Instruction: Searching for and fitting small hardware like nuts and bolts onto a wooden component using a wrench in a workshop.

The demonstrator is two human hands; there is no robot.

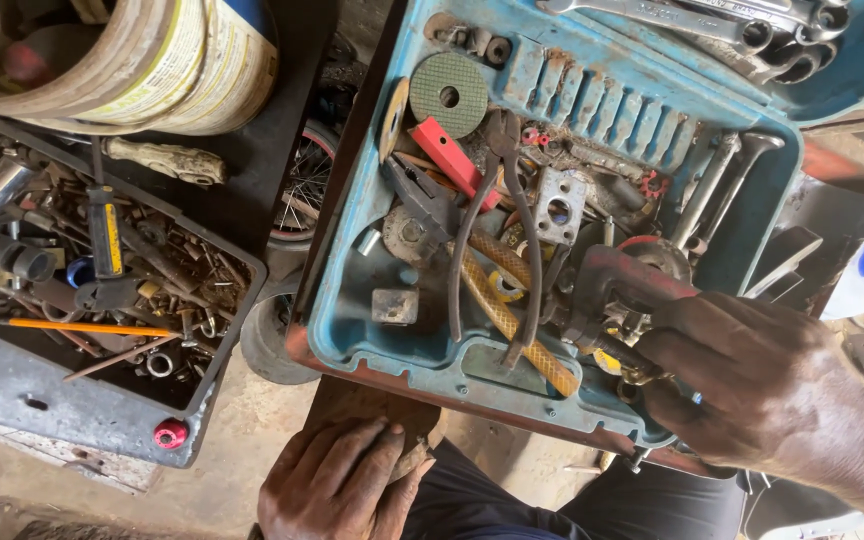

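Rummaging: small parts at the near right corner of the blue plastic tool case [352,330] are gripped by right hand [752,385]; left hand [337,485], fingers loosely curled, empty, rests below its near edge.

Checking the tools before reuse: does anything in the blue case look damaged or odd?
Yes. The blue tool case is worn, its paint chipped along the rusty front rim. Inside, pliers, grinding discs and rusty parts lie jumbled.

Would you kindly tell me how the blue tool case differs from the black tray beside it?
The blue tool case is deep, moulded and chipped; the black tray is shallow and flat-rimmed. The case holds larger tools, such as pliers; the tray holds mostly small rusty bits and an orange pencil. The right hand reaches into the case; none touches the tray. Both are cluttered.
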